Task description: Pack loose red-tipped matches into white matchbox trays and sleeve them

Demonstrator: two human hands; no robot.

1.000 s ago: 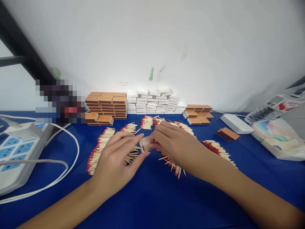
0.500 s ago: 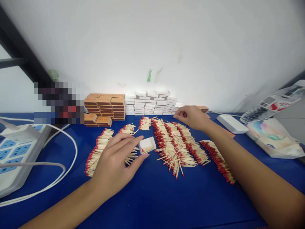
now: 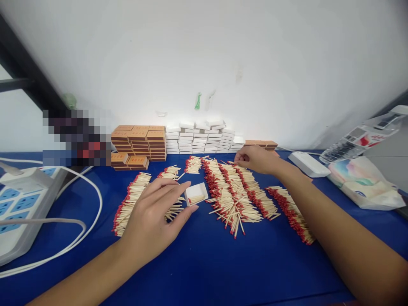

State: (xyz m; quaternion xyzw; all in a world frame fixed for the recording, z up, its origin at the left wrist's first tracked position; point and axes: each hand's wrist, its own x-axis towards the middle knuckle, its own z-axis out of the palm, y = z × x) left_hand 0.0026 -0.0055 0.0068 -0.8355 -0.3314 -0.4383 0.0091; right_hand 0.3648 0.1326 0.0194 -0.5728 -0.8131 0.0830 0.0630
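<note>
My left hand (image 3: 159, 206) grips a white matchbox tray (image 3: 201, 190) by its left side, between thumb and fingers. Inside the tray lie a few matches (image 3: 196, 199) along its near side. My right hand (image 3: 251, 158) is at the far end of the long rows of red-headed matches (image 3: 242, 187), fingertips pinched together at the row's top. Whether a match is between those fingertips is too small to tell. More matches (image 3: 132, 202) lie to the left, partly hidden behind my left hand, and another row (image 3: 288, 212) lies beside my right forearm.
Orange matchboxes (image 3: 139, 142) are stacked at the back left, with white trays (image 3: 200, 138) piled alongside against the wall. A power strip (image 3: 22, 208) with white cables lies left. On the right are a white adapter (image 3: 309, 164), a tissue pack (image 3: 365, 182) and a plastic bottle (image 3: 357, 138).
My right hand has come down slightly from beside the white trays to the far end of the match rows. My left hand still holds the tray in place.
</note>
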